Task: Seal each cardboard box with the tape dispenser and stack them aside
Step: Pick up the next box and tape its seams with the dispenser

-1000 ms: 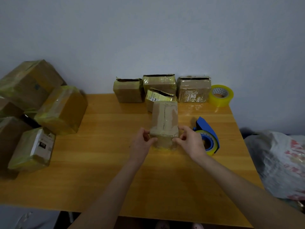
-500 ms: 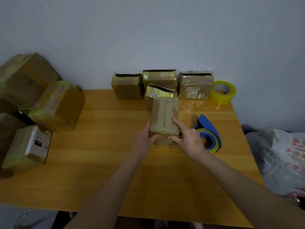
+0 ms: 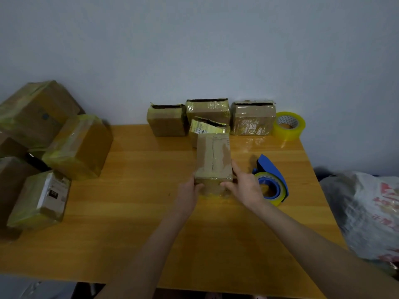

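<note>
Closest in, over the middle of the light wooden table [image 3: 216, 244], both hands are on the job. The left hand [image 3: 189, 190] has its fingers curled round the near left corner of the small brown cardboard box [image 3: 213, 158]. The right hand [image 3: 245, 187] clamps the near right corner, thumb on the front face, fingers lying along the side.

The box seems to rest on the table, a little toward the right edge. A dark split runs along its top seam, so I judge the flaps not properly sealed. Here is the first risk: both hands are busy. Once one lets go to fetch the tool, the flaps could spring up, or the light box could skid under the tape's pull.

The blue hand-held tape dispenser [image 3: 272, 180] lies just beside the right hand; whether they touch I cannot tell. A careless wrist could knock it toward the right edge, beyond which a crumpled grey plastic bag [image 3: 367, 212] lies.

At and beyond the left edge, the tape-wrapped brown boxes [image 3: 79, 147] lean in a loose heap, and one more set on carelessly could topple them.

At the far edge, four open-topped cardboard boxes [image 3: 252, 118] stand right behind the held one, close enough to be shoved on a long pull. A loose yellow tape roll [image 3: 289, 125] sits at the far right corner.
</note>
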Action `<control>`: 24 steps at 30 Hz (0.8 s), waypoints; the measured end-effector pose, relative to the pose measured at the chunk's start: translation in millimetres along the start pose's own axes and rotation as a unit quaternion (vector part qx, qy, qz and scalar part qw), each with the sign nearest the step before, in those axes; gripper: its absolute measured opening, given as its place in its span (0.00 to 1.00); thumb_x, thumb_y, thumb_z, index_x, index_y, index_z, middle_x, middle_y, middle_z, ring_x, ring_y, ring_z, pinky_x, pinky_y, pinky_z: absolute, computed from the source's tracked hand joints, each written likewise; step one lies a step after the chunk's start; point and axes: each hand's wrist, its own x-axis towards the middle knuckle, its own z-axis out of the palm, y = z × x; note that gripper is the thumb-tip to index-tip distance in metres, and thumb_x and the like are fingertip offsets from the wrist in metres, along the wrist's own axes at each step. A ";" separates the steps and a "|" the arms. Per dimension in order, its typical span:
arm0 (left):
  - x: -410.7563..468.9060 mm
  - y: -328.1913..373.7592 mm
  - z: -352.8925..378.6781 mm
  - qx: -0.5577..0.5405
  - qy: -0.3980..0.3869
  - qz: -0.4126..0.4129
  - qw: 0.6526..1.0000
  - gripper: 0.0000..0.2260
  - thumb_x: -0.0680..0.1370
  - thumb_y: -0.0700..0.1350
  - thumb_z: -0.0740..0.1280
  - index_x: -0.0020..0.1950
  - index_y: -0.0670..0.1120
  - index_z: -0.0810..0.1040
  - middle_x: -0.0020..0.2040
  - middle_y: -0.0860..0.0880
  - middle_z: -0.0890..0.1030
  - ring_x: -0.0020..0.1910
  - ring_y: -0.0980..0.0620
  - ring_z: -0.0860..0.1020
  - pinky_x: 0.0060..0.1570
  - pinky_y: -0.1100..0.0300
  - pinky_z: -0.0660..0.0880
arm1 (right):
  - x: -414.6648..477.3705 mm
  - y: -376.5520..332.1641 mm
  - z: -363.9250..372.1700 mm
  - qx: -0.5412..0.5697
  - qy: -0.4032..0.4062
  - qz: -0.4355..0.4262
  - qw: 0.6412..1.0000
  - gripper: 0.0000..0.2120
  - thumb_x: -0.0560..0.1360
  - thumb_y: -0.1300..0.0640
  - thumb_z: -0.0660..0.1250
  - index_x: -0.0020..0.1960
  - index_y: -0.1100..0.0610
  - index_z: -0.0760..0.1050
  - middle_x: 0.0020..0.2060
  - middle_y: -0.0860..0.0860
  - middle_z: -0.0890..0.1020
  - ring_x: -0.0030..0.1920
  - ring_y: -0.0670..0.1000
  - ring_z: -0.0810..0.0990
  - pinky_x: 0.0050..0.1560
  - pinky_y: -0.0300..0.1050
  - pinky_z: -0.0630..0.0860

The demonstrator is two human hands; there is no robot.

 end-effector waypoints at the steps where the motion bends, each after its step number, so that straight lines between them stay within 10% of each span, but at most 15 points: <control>1: 0.4 -1.7 -3.1 0.012 -0.010 0.004 1.000 0.17 0.80 0.40 0.63 0.69 0.42 0.70 0.50 0.46 0.80 0.41 0.55 0.73 0.35 0.77 0.67 | 0.3 1.9 -1.4 0.011 -0.007 0.000 1.000 0.40 0.74 0.49 0.70 0.78 0.47 0.51 0.49 0.53 0.84 0.45 0.52 0.82 0.46 0.46 0.80; 6: -2.4 9.8 -13.9 -0.152 -0.103 -0.014 0.983 0.25 0.80 0.50 0.62 0.75 0.45 0.61 0.66 0.50 0.73 0.62 0.54 0.72 0.56 0.67 0.72 | -1.1 -3.0 -8.8 0.112 -0.033 0.038 0.992 0.32 0.74 0.39 0.67 0.74 0.51 0.65 0.48 0.47 0.83 0.43 0.45 0.81 0.39 0.39 0.78; 13: 9.5 36.3 1.2 -0.015 0.042 -0.104 0.994 0.15 0.84 0.48 0.50 0.55 0.41 0.72 0.51 0.42 0.77 0.51 0.44 0.75 0.44 0.61 0.65 | 2.5 -23.4 7.2 0.022 0.014 0.104 0.994 0.25 0.81 0.39 0.51 0.62 0.58 0.71 0.48 0.58 0.82 0.48 0.60 0.80 0.50 0.55 0.78; 17: 14.2 23.3 -7.1 -0.155 0.034 -0.111 0.981 0.17 0.84 0.47 0.50 0.51 0.42 0.77 0.43 0.48 0.76 0.42 0.52 0.73 0.37 0.65 0.66 | 6.9 -16.3 0.9 0.043 0.003 0.101 0.994 0.25 0.82 0.41 0.47 0.59 0.58 0.73 0.48 0.58 0.81 0.49 0.59 0.79 0.52 0.56 0.77; 21: 22.9 17.4 -17.7 -0.239 -0.031 -0.151 0.959 0.24 0.83 0.54 0.54 0.75 0.43 0.63 0.69 0.45 0.70 0.68 0.46 0.69 0.65 0.52 0.67 | 8.9 -14.9 -6.4 0.119 -0.002 0.120 0.986 0.31 0.77 0.33 0.55 0.69 0.54 0.69 0.56 0.53 0.80 0.53 0.54 0.78 0.49 0.49 0.76; 24: 18.9 19.9 -18.3 -0.221 -0.108 -0.147 0.958 0.32 0.79 0.56 0.62 0.78 0.44 0.54 0.75 0.45 0.64 0.71 0.45 0.66 0.67 0.52 0.67 | 3.4 -27.1 0.9 0.054 -0.034 0.097 0.993 0.28 0.72 0.29 0.59 0.60 0.49 0.71 0.46 0.47 0.79 0.41 0.47 0.78 0.35 0.40 0.72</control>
